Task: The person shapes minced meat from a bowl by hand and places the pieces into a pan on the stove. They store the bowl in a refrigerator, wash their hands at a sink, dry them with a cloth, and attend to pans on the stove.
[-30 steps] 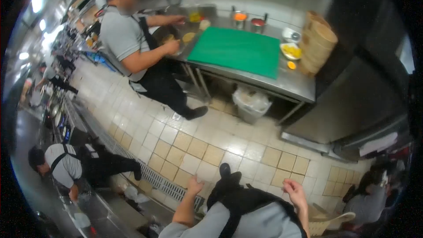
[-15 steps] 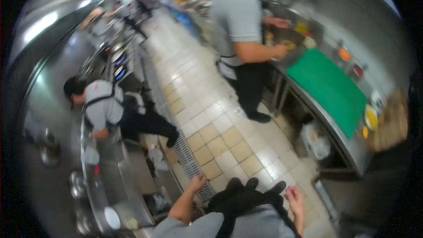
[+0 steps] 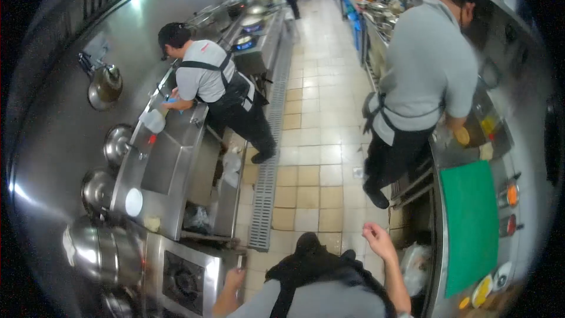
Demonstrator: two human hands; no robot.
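Observation:
My left hand (image 3: 235, 278) hangs low at my left side, close to the front edge of a steel stove unit (image 3: 213, 277). Its fingers look curled, and I see nothing in them. On my other side, my right hand (image 3: 376, 238) is raised a little in front of me, fingers loosely bent and apart, holding nothing. It is over the floor, left of the counter that carries a green cutting board (image 3: 469, 227). Both hands are apart from the surfaces around them. My dark apron (image 3: 315, 265) shows between them.
A co-worker (image 3: 206, 76) leans over the steel sink counter (image 3: 188, 168) at left. Another co-worker (image 3: 426, 65) stands at the right-hand counter. A tiled aisle (image 3: 318, 106) with a floor drain grate (image 3: 263, 206) runs ahead between them. A large steel pot (image 3: 106, 253) stands at lower left.
The view has turned right and levelled, so the aisle runs straight ahead. My right hand has come up and forward; my left hand sits lower. The right co-worker now bends toward the counter.

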